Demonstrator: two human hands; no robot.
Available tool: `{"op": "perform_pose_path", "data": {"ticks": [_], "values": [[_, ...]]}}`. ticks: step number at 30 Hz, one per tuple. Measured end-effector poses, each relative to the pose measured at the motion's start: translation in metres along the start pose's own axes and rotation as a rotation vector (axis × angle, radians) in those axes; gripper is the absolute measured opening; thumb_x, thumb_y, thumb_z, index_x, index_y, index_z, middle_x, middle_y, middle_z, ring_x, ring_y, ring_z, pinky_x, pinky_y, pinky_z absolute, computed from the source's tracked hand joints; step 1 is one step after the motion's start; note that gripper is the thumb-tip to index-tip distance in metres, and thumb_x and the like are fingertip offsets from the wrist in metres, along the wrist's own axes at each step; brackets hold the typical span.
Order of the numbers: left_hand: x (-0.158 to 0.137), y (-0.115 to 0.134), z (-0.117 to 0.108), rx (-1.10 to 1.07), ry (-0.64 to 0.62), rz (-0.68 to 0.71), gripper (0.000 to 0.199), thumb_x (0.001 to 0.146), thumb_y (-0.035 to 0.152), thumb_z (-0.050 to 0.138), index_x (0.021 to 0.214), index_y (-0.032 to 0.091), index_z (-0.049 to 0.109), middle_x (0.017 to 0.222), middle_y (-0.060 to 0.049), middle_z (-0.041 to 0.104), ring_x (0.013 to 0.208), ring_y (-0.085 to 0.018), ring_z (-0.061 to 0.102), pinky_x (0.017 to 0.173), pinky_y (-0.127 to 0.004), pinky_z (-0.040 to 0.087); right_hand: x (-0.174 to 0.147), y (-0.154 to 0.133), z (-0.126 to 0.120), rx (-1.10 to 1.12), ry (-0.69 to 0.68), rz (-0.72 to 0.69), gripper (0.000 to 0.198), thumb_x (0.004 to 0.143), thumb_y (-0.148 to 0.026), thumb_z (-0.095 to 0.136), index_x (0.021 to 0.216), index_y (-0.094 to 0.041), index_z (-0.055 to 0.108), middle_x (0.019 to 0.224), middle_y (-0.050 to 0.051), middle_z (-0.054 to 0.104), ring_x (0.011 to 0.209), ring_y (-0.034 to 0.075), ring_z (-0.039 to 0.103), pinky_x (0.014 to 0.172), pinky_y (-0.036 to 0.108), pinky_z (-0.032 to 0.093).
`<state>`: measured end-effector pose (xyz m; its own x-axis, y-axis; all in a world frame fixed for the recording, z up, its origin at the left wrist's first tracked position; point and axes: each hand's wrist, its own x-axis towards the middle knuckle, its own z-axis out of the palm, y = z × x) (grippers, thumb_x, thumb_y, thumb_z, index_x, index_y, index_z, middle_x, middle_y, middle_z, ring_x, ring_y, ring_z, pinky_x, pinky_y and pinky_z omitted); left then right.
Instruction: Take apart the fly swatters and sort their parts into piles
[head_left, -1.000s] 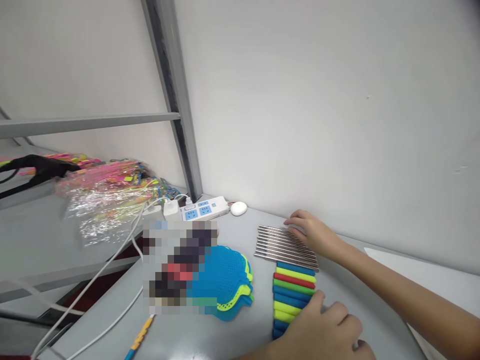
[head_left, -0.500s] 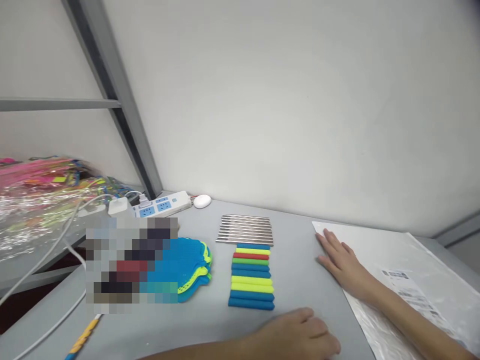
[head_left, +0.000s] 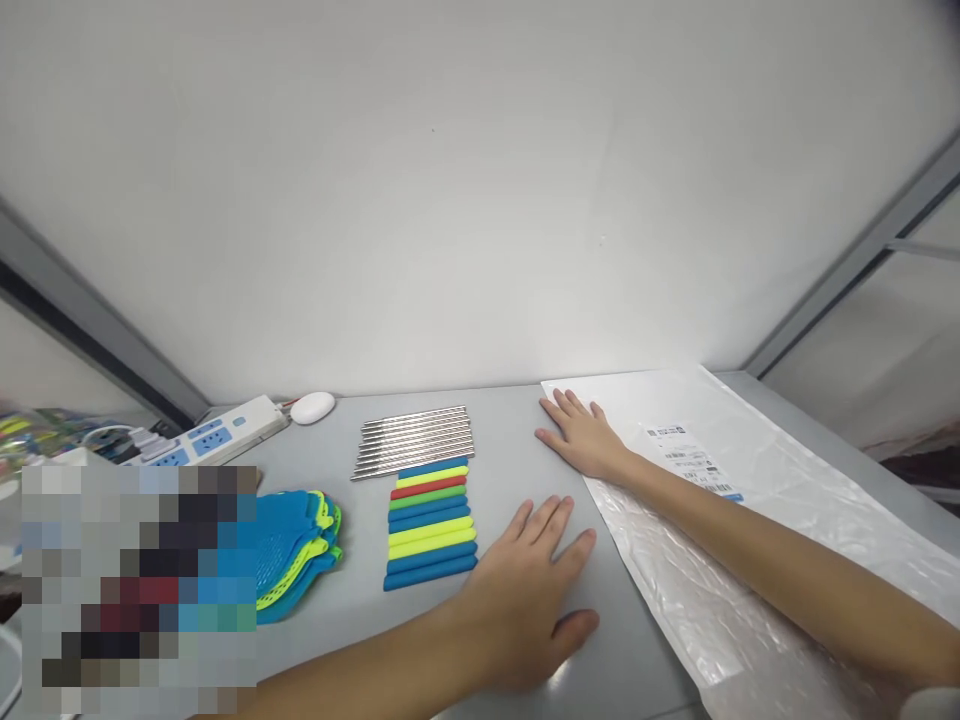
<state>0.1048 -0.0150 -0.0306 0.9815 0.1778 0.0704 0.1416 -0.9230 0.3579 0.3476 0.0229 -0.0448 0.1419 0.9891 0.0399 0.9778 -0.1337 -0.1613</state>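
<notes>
Head view: grey table (head_left: pixel 510 440) fills lower frame, white wall (head_left: pixel 480 200) above. Left hand (head_left: pixel 525 590), lower centre, fingers apart, beside coloured tubes (head_left: pixel 431 540); right hand (head_left: pixel 585 442), fingers apart, at white bag (head_left: pixel 795 470).

- Left of my left fingers (head_left: pixel 556 520), far to near, I read the tubes (head_left: pixel 431 535) as blue, yellow, red, green, two blue, two yellow, two blue.
- Beyond the tubes from those fingers, silver rods (head_left: pixel 416 440).
- Farther left of them, dotted blue mesh pieces (head_left: pixel 285 548), edged yellow-green.
- By my right fingers (head_left: pixel 568 410) I get a white bag (head_left: pixel 780 470); its label (head_left: pixel 679 455) shows black print and a blue strip.
- Around my fingers, grey desk (head_left: pixel 510 430).
</notes>
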Motion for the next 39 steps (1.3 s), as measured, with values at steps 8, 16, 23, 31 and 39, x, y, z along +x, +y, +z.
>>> {"op": "perform_pose_path", "data": {"ticks": [8, 16, 23, 31, 39], "values": [[-0.001, 0.000, 0.002, 0.009, -0.019, -0.086, 0.073, 0.094, 0.057, 0.034, 0.153, 0.018, 0.017, 0.160, -0.013, 0.007, 0.148, -0.031, 0.004, 0.118, -0.054, 0.011, -0.001, -0.009, -0.003, 0.047, 0.034, -0.097, 0.060, 0.098, -0.053, 0.022, 0.147, -0.019, 0.035, 0.160, 0.010, 0.015, 0.147, 0.027, 0.009, 0.116, 0.051, 0.008], [-0.003, -0.001, -0.002, -0.032, -0.025, -0.056, 0.068, 0.095, 0.057, 0.034, 0.149, 0.018, 0.025, 0.160, -0.017, 0.008, 0.147, -0.032, 0.004, 0.118, -0.054, 0.012, -0.006, -0.006, -0.003, 0.088, 0.012, -0.192, 0.061, 0.098, -0.053, 0.027, 0.150, -0.021, 0.030, 0.157, 0.009, 0.025, 0.146, 0.025, 0.017, 0.116, 0.051, 0.016], [-0.006, 0.004, -0.015, -0.074, -0.039, -0.047, 0.063, 0.097, 0.055, 0.028, 0.146, 0.015, 0.031, 0.158, -0.018, 0.018, 0.147, -0.032, 0.008, 0.117, -0.055, 0.012, -0.015, -0.009, -0.007, 0.039, -0.128, -0.409, 0.062, 0.098, -0.054, 0.029, 0.153, -0.031, 0.015, 0.161, 0.004, 0.008, 0.147, 0.028, 0.007, 0.117, 0.053, 0.011], [-0.008, 0.004, -0.018, -0.086, -0.020, -0.026, 0.061, 0.097, 0.052, 0.033, 0.144, 0.013, 0.031, 0.157, -0.020, 0.020, 0.146, -0.033, 0.010, 0.116, -0.054, 0.012, -0.014, -0.011, -0.007, 0.042, -0.132, -0.369, 0.063, 0.096, -0.058, 0.030, 0.153, -0.034, 0.016, 0.161, 0.000, 0.007, 0.147, 0.026, 0.008, 0.118, 0.051, 0.012], [-0.008, 0.000, -0.005, 0.016, 0.067, 0.008, 0.066, 0.095, 0.057, 0.031, 0.142, 0.011, 0.033, 0.154, -0.022, 0.025, 0.144, -0.034, 0.020, 0.115, -0.051, 0.017, -0.016, -0.012, -0.007, 0.073, -0.100, -0.352, 0.062, 0.094, -0.059, 0.036, 0.151, -0.037, 0.023, 0.160, -0.002, 0.014, 0.146, 0.027, 0.014, 0.117, 0.052, 0.017]]}}
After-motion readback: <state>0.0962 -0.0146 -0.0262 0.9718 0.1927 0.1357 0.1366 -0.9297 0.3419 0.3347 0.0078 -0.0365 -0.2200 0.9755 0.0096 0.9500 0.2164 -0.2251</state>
